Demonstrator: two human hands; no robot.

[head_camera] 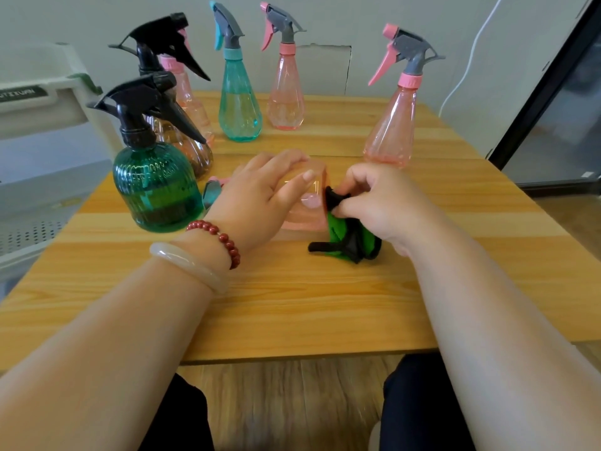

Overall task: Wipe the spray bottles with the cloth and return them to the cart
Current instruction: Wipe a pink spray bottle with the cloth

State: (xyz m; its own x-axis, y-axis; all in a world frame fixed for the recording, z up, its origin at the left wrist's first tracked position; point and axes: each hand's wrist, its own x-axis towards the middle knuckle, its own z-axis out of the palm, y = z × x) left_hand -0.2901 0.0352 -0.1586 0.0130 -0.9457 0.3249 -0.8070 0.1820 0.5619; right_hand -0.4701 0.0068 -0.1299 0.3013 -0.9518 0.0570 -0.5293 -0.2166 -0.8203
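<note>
Now: wiping the base of the pink bottle

Your left hand (260, 196) grips the pink bottle (309, 218). It lies on its side mid-tabletop (292, 304), base pointing right. Your right hand (380, 203) pinches the cloth (348, 236), bunched, against the base rim. The loose end of the cloth trails on the wood.

How I'd run this step:
- Hold the left grip firm. The body is smooth and tapered, so it probably rolls if you ease off.
- Turn the bottle with the left hand and hold the cloth in place. That means less regripping.
- Open the cloth out. Bunched like this, only a small patch makes contact.
- Press into the rim crease, where grime likely sits.
- The trigger head is mostly hidden under your left wrist. Don't skip it.

Materials:
- The pink bottle is translucent plastic and looks light. I can't tell whether it's empty.
- The cloth is soft, green with black edging.
- The green bottle (156, 187), near left, is round and ribbed with a black trigger. Wipe it along the grooves.
- The teal bottle (239, 105), at the back, is a faceted cone.
- The cart (48, 105) is pale plastic, off the left edge. I can't see what's in it.
</note>
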